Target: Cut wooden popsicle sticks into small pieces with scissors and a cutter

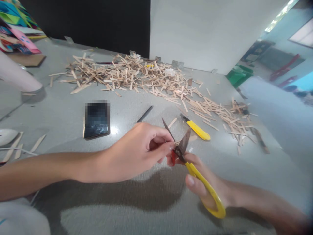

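Close to the camera, in the right hand (214, 176), scissors with yellow plastic handles and dark metal blades (193, 169): fingers curled around the grip, thumb by the yellow loop, blades spread well apart. Likely the heavier and stiffer item; best taken by the handles, clear of both edges.

Just ahead, in the left hand (134, 151), a thin flat stick of pale wood (177, 142), pinched near one end between closed fingertips and reaching towards the open blades. Cannot tell whether touching metal. Probably very light, stiff along its length, dry rather than slippery, yet quick to split or snap if bent. Better pinched on the flat faces, gently, a little back from the blades.

Beyond, on the grey smooth-topped table (256, 169), a yellow and black box cutter (198, 130), a slim dark pen-like rod (145, 113) and, off to the left, a black rectangular phone (97, 121). Farther back, a long loose heap of pale wooden sticks (132, 73), easily scattered if brushed.
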A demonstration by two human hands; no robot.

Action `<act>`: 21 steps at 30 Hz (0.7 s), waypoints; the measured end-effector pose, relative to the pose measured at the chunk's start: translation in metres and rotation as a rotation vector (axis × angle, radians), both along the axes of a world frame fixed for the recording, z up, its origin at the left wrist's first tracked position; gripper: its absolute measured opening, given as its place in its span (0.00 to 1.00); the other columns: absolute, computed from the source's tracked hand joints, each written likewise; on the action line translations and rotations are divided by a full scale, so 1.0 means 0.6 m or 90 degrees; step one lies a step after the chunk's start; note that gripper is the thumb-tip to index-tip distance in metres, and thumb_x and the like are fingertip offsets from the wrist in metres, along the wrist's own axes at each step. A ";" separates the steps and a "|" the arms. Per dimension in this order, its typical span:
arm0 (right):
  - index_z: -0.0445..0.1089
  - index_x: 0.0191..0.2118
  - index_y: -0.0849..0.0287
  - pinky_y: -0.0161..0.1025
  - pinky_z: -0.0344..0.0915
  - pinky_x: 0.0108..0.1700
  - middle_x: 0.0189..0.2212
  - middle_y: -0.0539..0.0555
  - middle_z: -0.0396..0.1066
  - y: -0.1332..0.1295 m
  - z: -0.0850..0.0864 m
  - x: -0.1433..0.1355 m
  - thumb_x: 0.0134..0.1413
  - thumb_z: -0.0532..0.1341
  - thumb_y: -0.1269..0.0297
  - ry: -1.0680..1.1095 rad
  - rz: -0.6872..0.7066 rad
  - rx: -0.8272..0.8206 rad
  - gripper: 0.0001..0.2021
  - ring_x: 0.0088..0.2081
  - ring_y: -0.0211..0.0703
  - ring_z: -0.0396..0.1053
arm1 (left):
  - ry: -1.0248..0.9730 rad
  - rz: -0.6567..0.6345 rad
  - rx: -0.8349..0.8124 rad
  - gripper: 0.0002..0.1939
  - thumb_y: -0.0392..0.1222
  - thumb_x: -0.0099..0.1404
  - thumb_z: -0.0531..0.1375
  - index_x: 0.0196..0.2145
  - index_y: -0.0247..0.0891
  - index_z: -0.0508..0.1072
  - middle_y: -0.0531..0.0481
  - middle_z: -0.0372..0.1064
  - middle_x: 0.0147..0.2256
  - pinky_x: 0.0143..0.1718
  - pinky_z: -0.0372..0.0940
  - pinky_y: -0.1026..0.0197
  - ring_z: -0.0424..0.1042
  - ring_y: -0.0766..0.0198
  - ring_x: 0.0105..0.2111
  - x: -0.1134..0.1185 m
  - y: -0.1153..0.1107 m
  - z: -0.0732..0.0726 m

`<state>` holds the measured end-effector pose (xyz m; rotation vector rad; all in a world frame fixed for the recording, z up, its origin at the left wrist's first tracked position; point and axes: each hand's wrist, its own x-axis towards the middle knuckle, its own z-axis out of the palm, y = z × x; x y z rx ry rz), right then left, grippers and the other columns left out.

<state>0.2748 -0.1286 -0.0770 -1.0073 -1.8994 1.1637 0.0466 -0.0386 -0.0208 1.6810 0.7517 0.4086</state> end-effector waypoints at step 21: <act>0.69 0.47 0.54 0.40 0.66 0.32 0.34 0.53 0.69 -0.007 -0.016 -0.006 0.75 0.59 0.43 -0.004 -0.051 -0.131 0.18 0.30 0.44 0.65 | -0.021 -0.032 0.048 0.17 0.40 0.79 0.60 0.30 0.37 0.78 0.56 0.74 0.24 0.20 0.54 0.69 0.69 0.72 0.23 0.002 0.005 -0.011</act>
